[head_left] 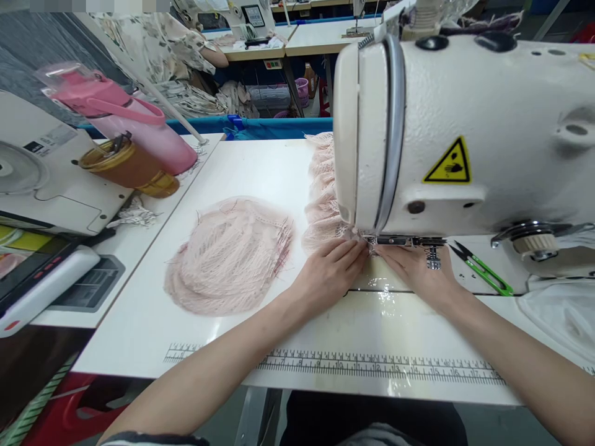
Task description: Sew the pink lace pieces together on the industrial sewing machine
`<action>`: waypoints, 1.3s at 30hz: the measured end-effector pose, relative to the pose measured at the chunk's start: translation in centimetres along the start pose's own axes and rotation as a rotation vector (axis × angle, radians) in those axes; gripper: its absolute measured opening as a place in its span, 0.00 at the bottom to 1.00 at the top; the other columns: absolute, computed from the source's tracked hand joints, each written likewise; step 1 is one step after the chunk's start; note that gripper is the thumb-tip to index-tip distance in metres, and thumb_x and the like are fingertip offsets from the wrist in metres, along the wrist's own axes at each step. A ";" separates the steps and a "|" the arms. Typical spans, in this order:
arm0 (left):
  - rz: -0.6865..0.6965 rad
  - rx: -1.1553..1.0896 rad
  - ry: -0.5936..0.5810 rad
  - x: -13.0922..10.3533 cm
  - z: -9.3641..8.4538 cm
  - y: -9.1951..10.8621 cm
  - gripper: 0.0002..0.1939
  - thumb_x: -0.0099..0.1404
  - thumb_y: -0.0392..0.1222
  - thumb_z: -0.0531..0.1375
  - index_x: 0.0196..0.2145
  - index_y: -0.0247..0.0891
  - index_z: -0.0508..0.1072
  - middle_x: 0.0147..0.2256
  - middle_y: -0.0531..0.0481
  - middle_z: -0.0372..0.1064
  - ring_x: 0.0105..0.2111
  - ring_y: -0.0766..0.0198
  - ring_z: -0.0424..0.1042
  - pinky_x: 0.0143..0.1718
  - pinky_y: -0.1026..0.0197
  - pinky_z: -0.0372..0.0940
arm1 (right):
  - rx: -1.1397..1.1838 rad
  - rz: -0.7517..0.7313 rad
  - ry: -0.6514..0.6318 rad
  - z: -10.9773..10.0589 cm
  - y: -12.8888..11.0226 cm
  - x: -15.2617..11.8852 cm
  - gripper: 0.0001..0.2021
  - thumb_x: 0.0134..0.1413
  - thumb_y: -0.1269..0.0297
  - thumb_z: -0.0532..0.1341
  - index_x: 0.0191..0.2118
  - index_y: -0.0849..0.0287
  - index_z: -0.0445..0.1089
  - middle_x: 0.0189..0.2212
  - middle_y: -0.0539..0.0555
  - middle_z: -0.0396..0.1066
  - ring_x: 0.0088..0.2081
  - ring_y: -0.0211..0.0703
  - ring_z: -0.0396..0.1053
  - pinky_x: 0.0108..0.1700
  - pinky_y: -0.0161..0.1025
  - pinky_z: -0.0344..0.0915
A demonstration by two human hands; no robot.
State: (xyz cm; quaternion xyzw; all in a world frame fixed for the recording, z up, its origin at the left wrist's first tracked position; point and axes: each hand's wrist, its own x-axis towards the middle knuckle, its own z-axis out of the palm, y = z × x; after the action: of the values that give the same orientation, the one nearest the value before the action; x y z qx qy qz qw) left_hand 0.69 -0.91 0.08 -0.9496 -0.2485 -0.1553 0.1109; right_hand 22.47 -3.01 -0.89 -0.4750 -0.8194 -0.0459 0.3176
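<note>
Pale pink ruffled lace fabric (320, 192) runs along the left side of the white sewing machine (446, 130) to its needle area. My left hand (332, 272) is closed on the lace's near end, fingers together just left of the presser foot (372, 243). From the other side my right hand (421, 266) reaches to the same spot, its fingertips drawn together. Machine parts cover some of its fingers, and what it pinches is too small to make out. A round stack of pink lace pieces (232, 254) lies on the table left of my left hand.
Green thread snips (483, 269) lie right of my right hand. White fabric (564, 316) is at the right edge. A printed ruler (381, 368) follows the table's front edge. A pink bottle (134, 124) and brown cup (134, 164) stand at left. Another person (158, 56) sits beyond.
</note>
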 end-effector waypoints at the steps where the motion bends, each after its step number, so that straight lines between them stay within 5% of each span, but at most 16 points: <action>1: 0.000 -0.003 0.011 0.0 0.0 -0.1 0.17 0.70 0.30 0.52 0.54 0.27 0.70 0.53 0.39 0.71 0.55 0.55 0.70 0.59 0.52 0.65 | -0.017 0.014 0.007 0.0 -0.1 -0.1 0.15 0.66 0.67 0.51 0.42 0.50 0.76 0.36 0.52 0.79 0.37 0.45 0.75 0.40 0.45 0.70; 9: -0.072 -0.017 -0.007 0.4 -0.2 -0.5 0.16 0.72 0.36 0.52 0.53 0.28 0.71 0.54 0.38 0.70 0.56 0.51 0.69 0.60 0.49 0.64 | -0.134 -0.044 -0.038 0.1 -0.5 -1.3 0.09 0.64 0.60 0.59 0.44 0.51 0.76 0.47 0.48 0.77 0.38 0.42 0.76 0.40 0.43 0.63; 21: -0.023 0.009 -0.028 0.0 0.2 -0.6 0.17 0.72 0.34 0.51 0.55 0.28 0.70 0.55 0.40 0.69 0.58 0.54 0.67 0.61 0.50 0.62 | -0.251 -0.107 0.016 0.2 -0.7 -1.3 0.09 0.63 0.60 0.60 0.45 0.50 0.77 0.37 0.50 0.79 0.33 0.42 0.75 0.40 0.44 0.60; 39: -0.074 0.017 -0.073 0.4 0.0 -0.5 0.18 0.72 0.36 0.50 0.55 0.26 0.69 0.57 0.38 0.67 0.59 0.51 0.66 0.62 0.48 0.60 | -0.372 -0.106 -0.002 0.3 -0.9 -1.0 0.12 0.64 0.60 0.58 0.48 0.53 0.75 0.38 0.52 0.78 0.33 0.41 0.71 0.50 0.44 0.59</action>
State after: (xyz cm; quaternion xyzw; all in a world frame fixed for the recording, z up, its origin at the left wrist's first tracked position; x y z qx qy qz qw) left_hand 0.76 -0.30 0.24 -0.9439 -0.2885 -0.1227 0.1039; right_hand 21.95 -4.17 -1.46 -0.4819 -0.8209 -0.2128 0.2204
